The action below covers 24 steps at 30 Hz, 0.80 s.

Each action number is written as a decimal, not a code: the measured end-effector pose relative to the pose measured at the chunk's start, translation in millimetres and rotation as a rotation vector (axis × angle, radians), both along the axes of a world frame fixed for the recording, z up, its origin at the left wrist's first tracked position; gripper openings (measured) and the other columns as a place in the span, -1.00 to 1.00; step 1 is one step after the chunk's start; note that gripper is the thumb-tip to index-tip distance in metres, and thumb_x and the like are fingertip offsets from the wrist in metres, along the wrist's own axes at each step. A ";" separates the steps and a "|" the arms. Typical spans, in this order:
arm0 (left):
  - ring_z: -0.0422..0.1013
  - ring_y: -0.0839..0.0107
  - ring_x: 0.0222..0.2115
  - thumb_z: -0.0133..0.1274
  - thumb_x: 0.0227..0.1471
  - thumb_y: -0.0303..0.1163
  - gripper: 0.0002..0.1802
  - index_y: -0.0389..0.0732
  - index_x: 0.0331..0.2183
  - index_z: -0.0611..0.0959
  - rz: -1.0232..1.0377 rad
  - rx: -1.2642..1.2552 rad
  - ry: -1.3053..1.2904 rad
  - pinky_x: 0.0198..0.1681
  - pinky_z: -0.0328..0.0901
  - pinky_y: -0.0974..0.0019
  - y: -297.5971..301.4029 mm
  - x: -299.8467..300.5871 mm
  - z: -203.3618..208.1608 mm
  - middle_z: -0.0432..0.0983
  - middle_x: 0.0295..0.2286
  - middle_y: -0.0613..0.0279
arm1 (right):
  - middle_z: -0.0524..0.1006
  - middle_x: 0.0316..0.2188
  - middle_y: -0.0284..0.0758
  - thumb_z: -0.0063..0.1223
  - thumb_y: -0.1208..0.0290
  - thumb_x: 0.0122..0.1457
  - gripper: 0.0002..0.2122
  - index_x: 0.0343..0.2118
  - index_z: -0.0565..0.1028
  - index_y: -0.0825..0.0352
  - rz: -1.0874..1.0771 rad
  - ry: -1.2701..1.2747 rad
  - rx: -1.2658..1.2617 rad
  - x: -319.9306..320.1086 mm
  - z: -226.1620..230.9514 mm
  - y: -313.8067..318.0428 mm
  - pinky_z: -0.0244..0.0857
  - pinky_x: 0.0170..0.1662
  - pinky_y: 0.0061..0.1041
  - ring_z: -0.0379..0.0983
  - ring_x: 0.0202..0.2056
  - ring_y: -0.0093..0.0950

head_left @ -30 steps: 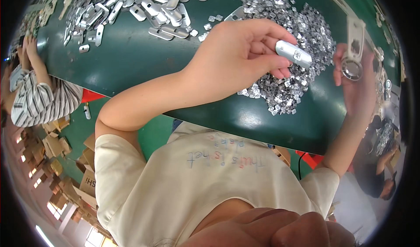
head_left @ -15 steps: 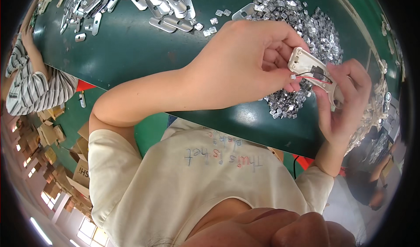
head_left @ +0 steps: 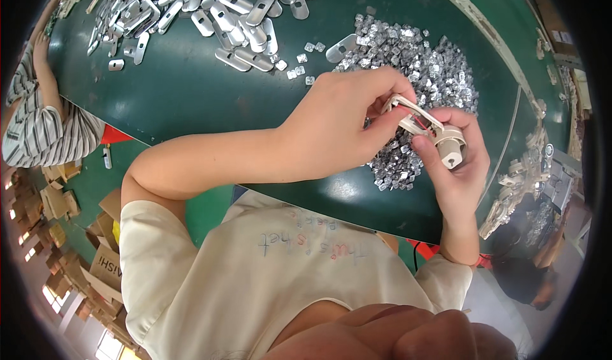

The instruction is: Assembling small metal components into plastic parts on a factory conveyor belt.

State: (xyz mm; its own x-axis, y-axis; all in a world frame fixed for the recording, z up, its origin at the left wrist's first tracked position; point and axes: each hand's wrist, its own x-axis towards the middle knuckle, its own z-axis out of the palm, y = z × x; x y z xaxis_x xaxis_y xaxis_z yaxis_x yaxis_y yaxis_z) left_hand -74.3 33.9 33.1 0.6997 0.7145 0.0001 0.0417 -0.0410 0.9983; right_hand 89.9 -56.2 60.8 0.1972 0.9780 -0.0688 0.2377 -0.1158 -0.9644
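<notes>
A cream plastic housing (head_left: 451,144) is held over the pile of small clear pieces. It has a long narrow body and a rounded end with a blocky knob-like part. Red wire shows in the gap between its long cream parts. My right hand (head_left: 460,162) wraps round the rounded end, with the thumb on the near side. My left hand (head_left: 357,118) pinches the narrow end between thumb and fingers; its fingertips are partly hidden behind the housing. Below and around both hands lies the heap of small clear, shiny square pieces (head_left: 440,73).
Flat silver metal plates with slots (head_left: 236,32) lie heaped on the green table (head_left: 210,99) at the far left. Cream plastic parts (head_left: 510,188) cluster at the right. A person in a striped shirt (head_left: 57,130) sits at the left edge. Cardboard boxes (head_left: 105,264) stand on the floor.
Both hands have moved left and the housing has been turned, so its open inside no longer faces up and its knob-like end shows. The two long parts now lie closer together.
</notes>
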 end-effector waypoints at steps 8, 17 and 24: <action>0.34 0.52 -0.56 0.09 -0.21 -0.66 -0.77 -0.27 -0.40 0.45 0.229 0.577 -0.208 -0.49 0.30 0.49 4.0 3.9 -12.7 0.38 -0.49 0.23 | 0.39 -0.33 -0.26 0.14 0.72 -0.10 -0.73 -0.32 0.34 0.40 0.041 -0.245 0.393 1.1 -19.3 9.4 0.23 -0.30 -0.65 0.32 -0.35 -0.61; 0.40 0.24 -0.33 0.16 -0.15 -0.04 -0.44 -0.31 -0.23 0.48 0.339 0.759 0.286 -0.24 0.31 0.29 69.4 -2.0 -0.6 0.37 -0.29 0.02 | 0.42 -0.36 -0.26 0.10 0.39 0.05 -0.71 -0.23 0.41 0.50 -0.317 0.209 0.114 158.9 -22.1 163.7 0.31 -0.20 -0.58 0.37 -0.37 -0.57; 0.40 0.20 -0.29 0.10 -0.17 -0.45 -0.78 -0.19 -0.35 0.62 0.112 0.995 0.903 -0.25 0.31 0.21 131.5 -47.2 -16.3 0.49 -0.38 0.19 | 0.46 -0.20 -0.27 0.13 0.30 0.01 -0.61 -0.13 0.41 0.43 0.002 -0.539 0.021 136.4 -12.3 138.6 0.24 -0.17 -0.56 0.38 -0.23 -0.50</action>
State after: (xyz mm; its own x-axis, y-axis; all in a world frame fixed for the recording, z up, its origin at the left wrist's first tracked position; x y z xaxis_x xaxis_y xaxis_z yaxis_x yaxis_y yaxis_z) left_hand -121.4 165.4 16.8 0.6687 0.7335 0.1219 0.7142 -0.6792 0.1693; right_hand 226.3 82.4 48.6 0.1974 0.9784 0.0614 0.6998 -0.0968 -0.7077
